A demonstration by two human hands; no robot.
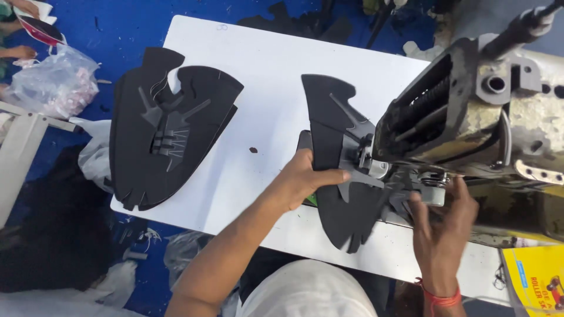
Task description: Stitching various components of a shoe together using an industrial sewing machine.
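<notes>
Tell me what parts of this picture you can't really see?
- Needle area: hidden in the head view behind the sewing machine head.
- Right hand: fingertips blurred, so its grip on the black piece is unclear.
- Left hand: its fingers go behind the piece.
- Stack of black pieces: overlapped, so the count cannot be told.
- Yellow box: cut off by the corner.
- Plastic bag: contents too small.
</notes>
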